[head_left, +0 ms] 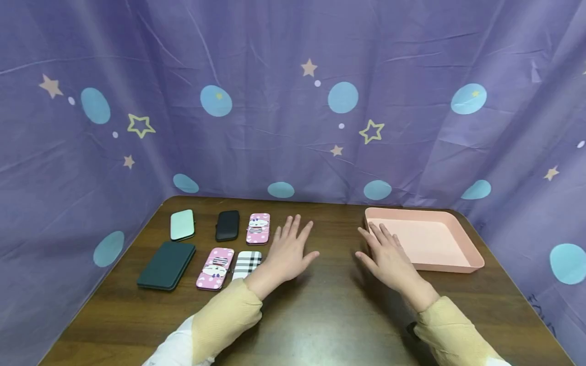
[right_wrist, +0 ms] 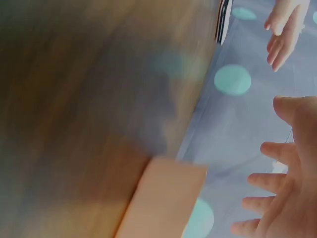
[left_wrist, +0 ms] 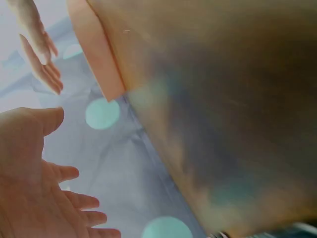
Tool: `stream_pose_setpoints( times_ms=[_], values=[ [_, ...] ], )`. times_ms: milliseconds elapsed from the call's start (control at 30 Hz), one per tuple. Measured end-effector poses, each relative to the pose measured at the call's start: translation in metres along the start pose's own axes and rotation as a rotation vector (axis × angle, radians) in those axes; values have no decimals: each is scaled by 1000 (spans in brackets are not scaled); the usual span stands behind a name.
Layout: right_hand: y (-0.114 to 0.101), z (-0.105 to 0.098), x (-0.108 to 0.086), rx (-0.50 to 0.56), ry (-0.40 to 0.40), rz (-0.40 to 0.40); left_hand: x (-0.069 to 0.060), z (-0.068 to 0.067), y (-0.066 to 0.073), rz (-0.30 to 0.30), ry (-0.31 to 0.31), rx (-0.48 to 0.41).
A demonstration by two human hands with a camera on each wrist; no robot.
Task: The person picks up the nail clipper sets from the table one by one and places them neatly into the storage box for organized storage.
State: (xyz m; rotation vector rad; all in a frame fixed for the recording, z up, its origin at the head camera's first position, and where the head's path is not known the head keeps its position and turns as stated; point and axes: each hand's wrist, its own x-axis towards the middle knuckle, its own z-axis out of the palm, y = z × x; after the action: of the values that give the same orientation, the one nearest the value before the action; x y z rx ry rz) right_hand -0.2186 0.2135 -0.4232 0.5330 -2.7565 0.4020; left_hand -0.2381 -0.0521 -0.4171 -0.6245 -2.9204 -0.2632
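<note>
My left hand (head_left: pixel 287 254) is spread flat, palm down, over the middle of the table, holding nothing. Beside its wrist lies a black-and-white plaid case (head_left: pixel 247 260), partly covered by the forearm. A pink cat-patterned case (head_left: pixel 258 227) lies just left of the fingers, with a second pink cat case (head_left: pixel 215 268) nearer me. Farther left are a black case (head_left: pixel 227 225), a mint-green case (head_left: pixel 182 224) and a larger dark green case (head_left: pixel 167 265). My right hand (head_left: pixel 389 259), also spread and holding nothing, hovers by the left side of a pink tray (head_left: pixel 446 268).
The brown wooden table (head_left: pixel 320 325) has a purple curtain (head_left: pixel 284 147) with stars and blue dots behind and along its sides. The tray sits at the back right, and its floor shows bare pink.
</note>
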Motion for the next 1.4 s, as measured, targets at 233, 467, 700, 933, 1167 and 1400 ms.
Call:
stream_pose_setpoints(
  times_ms=[233,467,700,933,1167,1400],
  values=[
    [47,-18,-4,-28,57,16,35,1,41,40,-52,2],
    [113,-32,-10,-35,171,6,68,13,77,66,-88,32],
    [166,-48,-21,-95,138,124,94,28,101,-17,-123,-78],
    [201,-52,-29,-22,16,351,109,47,121,-95,-161,-230],
    [216,-52,-32,5,-81,516,120,63,132,-184,-95,-470],
    [221,-38,-31,-25,-67,564,122,71,138,-224,16,-609]
  ],
)
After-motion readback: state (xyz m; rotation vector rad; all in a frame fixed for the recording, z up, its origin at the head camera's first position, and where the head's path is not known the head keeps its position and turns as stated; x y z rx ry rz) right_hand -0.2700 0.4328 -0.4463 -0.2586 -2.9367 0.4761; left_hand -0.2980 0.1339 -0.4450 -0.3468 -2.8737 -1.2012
